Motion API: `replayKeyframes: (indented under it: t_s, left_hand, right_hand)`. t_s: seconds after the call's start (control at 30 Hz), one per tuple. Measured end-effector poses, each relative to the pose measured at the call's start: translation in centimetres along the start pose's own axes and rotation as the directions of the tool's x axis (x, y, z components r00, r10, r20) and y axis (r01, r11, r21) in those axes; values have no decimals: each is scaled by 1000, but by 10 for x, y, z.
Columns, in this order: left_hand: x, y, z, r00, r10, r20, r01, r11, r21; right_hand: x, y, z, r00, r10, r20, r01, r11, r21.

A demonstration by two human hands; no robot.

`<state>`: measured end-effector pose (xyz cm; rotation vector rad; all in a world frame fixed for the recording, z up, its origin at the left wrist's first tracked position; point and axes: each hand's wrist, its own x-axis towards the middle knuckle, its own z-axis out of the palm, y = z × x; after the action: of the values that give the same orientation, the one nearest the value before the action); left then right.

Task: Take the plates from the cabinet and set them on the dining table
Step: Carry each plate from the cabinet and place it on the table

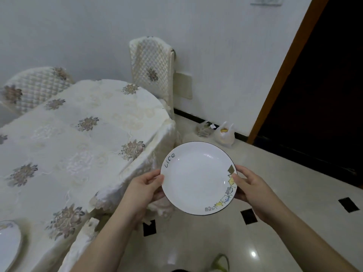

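Note:
A white plate (196, 175) with a thin dark rim, the word "Life" and small cartoon figures along its edge is held level over the floor, just right of the table. My left hand (145, 189) grips its left edge and my right hand (249, 190) grips its right edge. The dining table (82, 134) fills the left of the view under a cream cloth with flower patches. Another white plate (8, 244) lies on it at the bottom left corner, partly cut off by the frame.
Two quilted chairs stand at the table, one at the far end (152, 69) and one at the left (37, 85). Two plastic bags (225, 135) sit on the tiled floor by the wall. A dark doorway (324, 95) opens at the right.

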<state>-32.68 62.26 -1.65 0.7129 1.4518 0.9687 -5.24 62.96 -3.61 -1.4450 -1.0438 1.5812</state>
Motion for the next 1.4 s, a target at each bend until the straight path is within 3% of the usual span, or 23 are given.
replayKeyframes:
  t_s: [0.4,0.57,0.7,0.9,1.13,1.4]
  left_hand:
    - [85,53,-32,973,32,-227,-68,986,-149]
    - [135,88,-62,971,14,-238,-74,967,-243]
    - [172,109,-85,965,54,-256,-114,968,-223]
    - [214,123,-123,944,7,-331,-86,971,-225]
    - [259,104,-151,848,-109,-519,-83,939,-333]
    - [302,61,-169,645,-360,-674,-45,863,-504]
  right_hand:
    - [154,-62,46,983,-26,182,39,997,-67]
    - [215,-93,88,970,-15,241,37,996,-85]
    - [261,-119,116,975,-25,220,42,997,-72]
    - [316,-125,160,963,19,271,4,997,-83]
    - [397,-123,217,928,80,363,-33,990,-134]
    - [477,-105,286,813,230,534,-69,950,-305]
